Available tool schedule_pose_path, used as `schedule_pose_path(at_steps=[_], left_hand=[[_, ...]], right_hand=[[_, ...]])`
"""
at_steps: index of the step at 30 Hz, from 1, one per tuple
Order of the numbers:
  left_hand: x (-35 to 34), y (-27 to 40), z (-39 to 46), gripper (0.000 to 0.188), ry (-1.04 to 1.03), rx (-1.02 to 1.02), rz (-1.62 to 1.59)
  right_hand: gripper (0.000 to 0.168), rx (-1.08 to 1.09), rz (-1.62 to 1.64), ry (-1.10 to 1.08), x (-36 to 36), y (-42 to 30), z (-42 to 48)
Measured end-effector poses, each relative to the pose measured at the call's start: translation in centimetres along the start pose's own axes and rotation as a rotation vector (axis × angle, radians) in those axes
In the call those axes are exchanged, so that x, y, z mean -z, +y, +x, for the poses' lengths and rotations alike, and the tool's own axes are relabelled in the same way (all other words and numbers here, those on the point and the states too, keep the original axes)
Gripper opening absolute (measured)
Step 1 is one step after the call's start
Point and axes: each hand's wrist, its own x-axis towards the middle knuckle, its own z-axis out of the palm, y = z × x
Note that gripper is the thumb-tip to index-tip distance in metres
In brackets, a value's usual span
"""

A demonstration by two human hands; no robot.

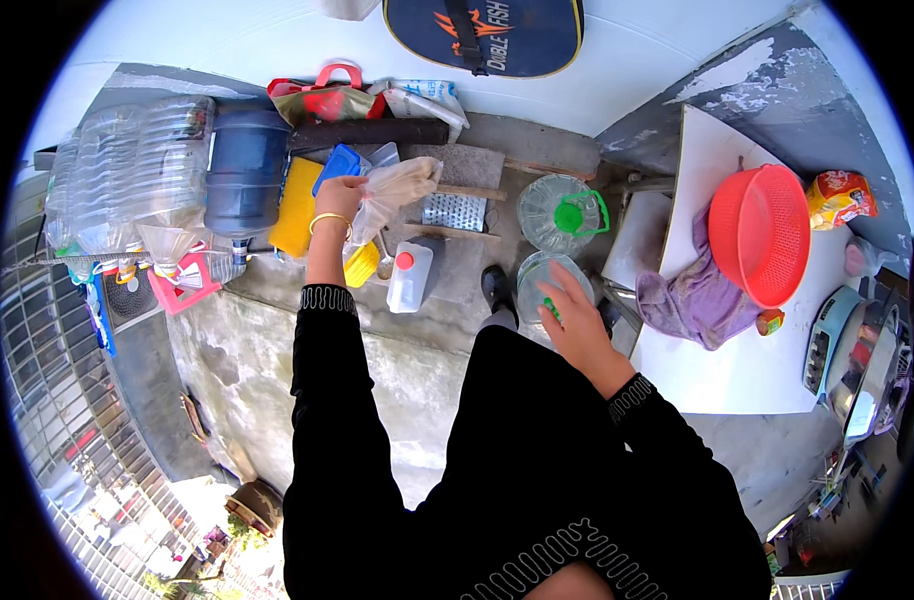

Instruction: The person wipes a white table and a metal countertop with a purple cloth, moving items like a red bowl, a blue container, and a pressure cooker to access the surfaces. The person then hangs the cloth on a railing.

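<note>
My left hand [340, 198], with a yellow bangle at the wrist, is closed on the gathered end of a thin, see-through plastic bag [397, 191]. Just beyond it lie a blue plastic container [339, 166] and a yellow sheet-like thing [298, 204]. Below the bag are a yellow plastic basket [361, 265] and a white plastic jug with a red cap [410, 276]. My right hand [577, 319], its fingers spread, is over a clear plastic bottle [536, 279] and holds nothing. A second large clear bottle with a green handle [553, 210] stands beyond it.
Large clear bottles [138, 161] and a blue water-cooler bottle [247, 172] are at the left. A white table [716, 382] at the right bears a red colander [764, 232] and a purple cloth [689, 300]. A perforated metal piece [454, 211] lies ahead. My shoe [496, 286] is between the hands.
</note>
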Motion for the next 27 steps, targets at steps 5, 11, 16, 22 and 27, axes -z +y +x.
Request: schedule_pose_path(at_steps=[5,11,16,22,27], left_hand=[[3.7,11.1,-12.5,0.023,-0.011,-0.256,-0.108],[3.8,20.6,-25.4,0.036,-0.214,-0.451,-0.200],[-0.3,20.4,-27.7,0.081,0.020,-0.869,-0.011],[-5.9,18.0,-26.8,0.071,-0.241,-0.659,-0.270],[-6.9,23.7,-30.5,0.052,-0.078,-0.897,0.015]], right_hand=[[0.062,0.042,0.093,0.006,2.0,-6.8,4.0],[0.042,0.307,-0.170,0.272,6.1,-10.5,6.3],[0.017,0.293,0.013,0.426,11.2,-9.5,1.3],[0.021,0.340,0.095,0.464,16.4,-8.3,-4.8],[0.021,0.401,0.078,0.462,18.8,-6.5,-6.5]])
